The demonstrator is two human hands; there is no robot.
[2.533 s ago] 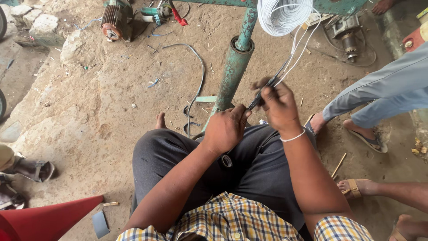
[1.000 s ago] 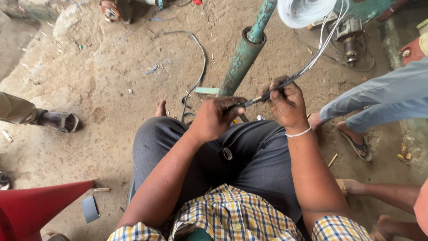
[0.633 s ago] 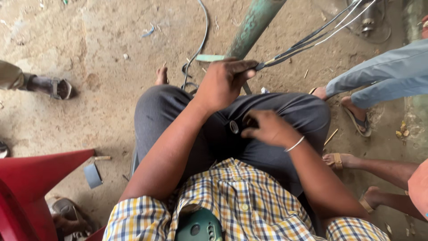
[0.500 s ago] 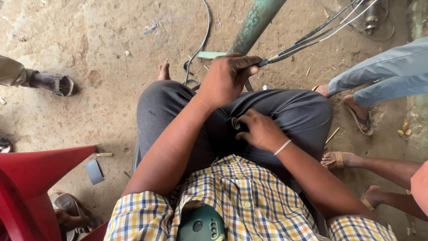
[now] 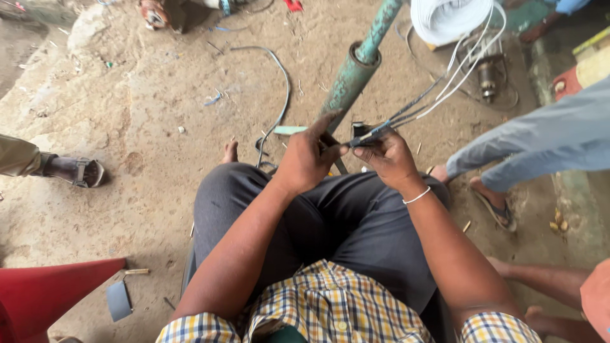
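Observation:
I sit above my dark trousers (image 5: 337, 222) with both hands raised in front of my knees. My left hand (image 5: 308, 159) pinches the end of a bundle of thin wires (image 5: 419, 105), thumb and fingers closed on it. My right hand (image 5: 387, 155) grips the same wire end together with a small roll of black tape (image 5: 359, 129). The wires, dark and white, run up and right to a white cable coil (image 5: 448, 19). A green metal pipe (image 5: 356, 70) stands just behind my hands.
Another person's grey-trousered leg and sandalled foot (image 5: 495, 206) lie at right, more bare feet at lower right. A sandalled foot (image 5: 76, 171) is at left, a red plastic seat (image 5: 44, 295) at lower left. A small motor (image 5: 489, 73) and loose black cable (image 5: 279, 95) lie on the dirt floor.
My right hand came up from my lap, where it reached half a second ago, and rejoined the left hand at the wire end. The view has tilted back up.

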